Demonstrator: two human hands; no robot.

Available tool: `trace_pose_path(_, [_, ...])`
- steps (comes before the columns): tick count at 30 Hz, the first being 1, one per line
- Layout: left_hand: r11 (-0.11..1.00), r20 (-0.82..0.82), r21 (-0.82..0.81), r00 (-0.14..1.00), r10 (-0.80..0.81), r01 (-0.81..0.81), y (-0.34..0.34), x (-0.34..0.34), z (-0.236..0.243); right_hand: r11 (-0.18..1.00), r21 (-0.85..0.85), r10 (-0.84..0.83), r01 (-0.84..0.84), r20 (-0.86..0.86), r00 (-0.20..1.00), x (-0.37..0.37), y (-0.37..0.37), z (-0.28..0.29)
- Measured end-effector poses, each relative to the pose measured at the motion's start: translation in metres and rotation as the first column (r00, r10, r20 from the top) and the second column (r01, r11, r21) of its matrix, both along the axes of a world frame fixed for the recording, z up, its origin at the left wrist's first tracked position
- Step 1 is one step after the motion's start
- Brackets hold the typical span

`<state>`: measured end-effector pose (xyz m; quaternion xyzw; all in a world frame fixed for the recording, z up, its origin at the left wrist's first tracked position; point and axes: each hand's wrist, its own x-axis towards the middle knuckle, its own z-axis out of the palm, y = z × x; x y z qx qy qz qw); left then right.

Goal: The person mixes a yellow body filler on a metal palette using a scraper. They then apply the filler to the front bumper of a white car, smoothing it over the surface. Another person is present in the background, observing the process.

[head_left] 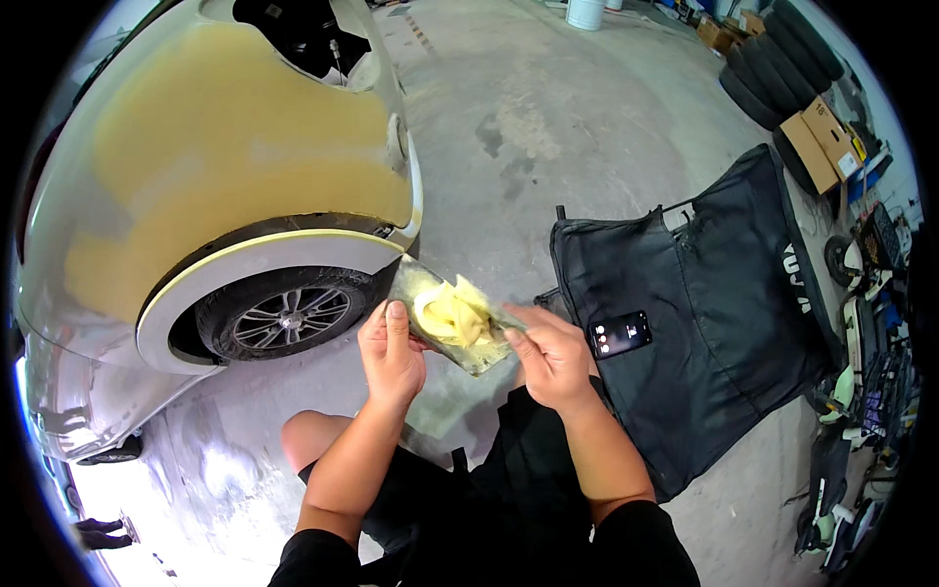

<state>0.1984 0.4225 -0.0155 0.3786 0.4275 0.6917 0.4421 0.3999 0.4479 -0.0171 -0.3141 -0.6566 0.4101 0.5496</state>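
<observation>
My left hand (393, 352) grips the left edge of a thin, smeared mixing board (479, 364), thumb on top. A thick heap of pale yellow body filler (452, 311) lies on the board. On its right side, my right hand (550, 357) is closed on a thin, grey, flat spreader (505, 321) that touches the filler; its far part is hidden by filler and fingers. Just left of the board stands a silver car (59, 264) with a sanded yellow patch (235, 127) above its wheel arch (259, 256).
A black padded cover (704, 391) lies to my right with a phone (620, 335) on it. Stacked tires (782, 64), a cardboard box (822, 142) and assorted car parts line the right wall. The car wheel (289, 318) is close to my left hand. A white bucket (585, 14) stands far off.
</observation>
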Motion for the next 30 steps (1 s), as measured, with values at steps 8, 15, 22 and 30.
trace_pose_path(8, [0.992, 0.012, 0.113, 0.999, 0.053, -0.054, -0.003, -0.019, -0.008, 0.884, -0.463, -0.178, 0.071, -0.192, 0.965, 0.033, 0.001, -0.037])
trace_pose_path(15, [0.99, 0.083, 0.126, 0.996, 0.046, -0.056, -0.004, 0.01, -0.005, 0.675, -0.658, -0.2, -0.334, -0.599, 0.775, -0.009, -0.013, -0.049])
trace_pose_path(22, [0.995, -0.25, 0.048, 0.965, -0.076, 0.091, -0.019, 0.01, -0.025, 0.727, -0.626, -0.205, -0.281, -0.589, 0.782, -0.028, -0.014, -0.048])
trace_pose_path(30, [0.88, -0.351, -0.279, 0.812, -0.466, 0.385, -0.022, 0.017, -0.011, 0.821, -0.565, -0.268, -0.082, -0.508, 0.818, -0.005, 0.014, -0.037])
